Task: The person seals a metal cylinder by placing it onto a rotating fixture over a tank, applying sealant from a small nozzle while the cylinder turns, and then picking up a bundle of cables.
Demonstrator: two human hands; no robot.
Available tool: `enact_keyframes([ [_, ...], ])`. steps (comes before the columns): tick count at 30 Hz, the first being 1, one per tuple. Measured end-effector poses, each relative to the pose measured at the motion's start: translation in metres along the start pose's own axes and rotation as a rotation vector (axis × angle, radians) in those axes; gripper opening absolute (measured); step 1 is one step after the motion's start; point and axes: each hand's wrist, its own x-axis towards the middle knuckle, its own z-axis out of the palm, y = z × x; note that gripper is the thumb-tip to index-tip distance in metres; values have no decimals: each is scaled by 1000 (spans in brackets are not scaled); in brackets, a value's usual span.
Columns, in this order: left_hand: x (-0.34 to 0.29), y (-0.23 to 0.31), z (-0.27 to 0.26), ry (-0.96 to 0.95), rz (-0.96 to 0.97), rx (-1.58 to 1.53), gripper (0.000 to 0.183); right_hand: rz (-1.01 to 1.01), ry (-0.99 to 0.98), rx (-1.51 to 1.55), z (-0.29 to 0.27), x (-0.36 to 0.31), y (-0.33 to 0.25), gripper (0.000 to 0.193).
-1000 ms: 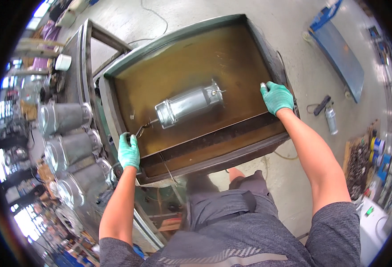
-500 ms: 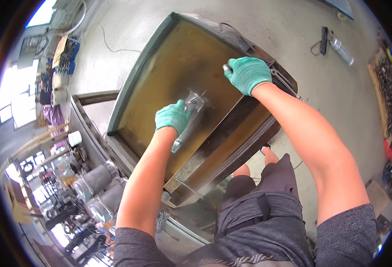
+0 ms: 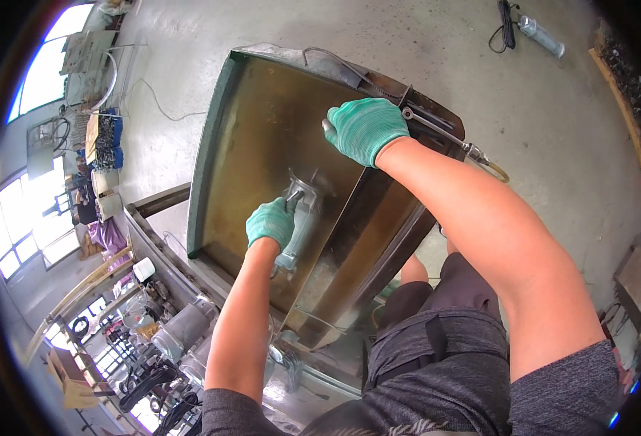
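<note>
Inside the wide metal tank (image 3: pixel 211 156), over its brown-stained interior, lies the silver cylindrical housing (image 3: pixel 304 225), left of the long dark ledge (image 3: pixel 353 225) and with its flanged end pointing away from the wearer. I cannot tell how much liquid, if any, surrounds it.

I judge this housing to be heavy for its size and stiff throughout, a metal shell that won't give under a squeeze. Its smooth, rounded side would probably slip and roll in a glove, more so if wet. I'd favour the flanged end, where edges and protruding bits offer purchase, with a second hold under the far end to share the load. The shell looks sturdy; I would worry more about the thin fittings at the flange.

The left hand (image 3: pixel 271 221), in a green knit glove, reaches over the housing's flanged half, its forearm running nearly straight up from the lower edge. Its fingers are partly curled around or against a dark slim piece; I cannot tell whether they grip it. The right hand (image 3: pixel 367 131), also gloved, hangs above the ledge's upper end near a metal rod (image 3: pixel 437 129), elbow bent, wrist fairly level. Its fingers are curled inward, and I cannot see whether anything is inside them.
</note>
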Motion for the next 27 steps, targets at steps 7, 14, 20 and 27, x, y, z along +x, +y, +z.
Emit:
enact_keyframes([
  [7,-25,-22,8,63,-25,-60,42,-35,38,-1,3,1,1,35],
  [14,-32,-28,14,100,-20,-71,42,-33,37,-2,3,2,1,35],
  [20,-34,-27,16,101,-16,-65,43,-19,12,-7,2,1,0,36],
  [27,-31,-26,18,103,-8,-55,45,-24,11,-19,2,2,-1,36],
])
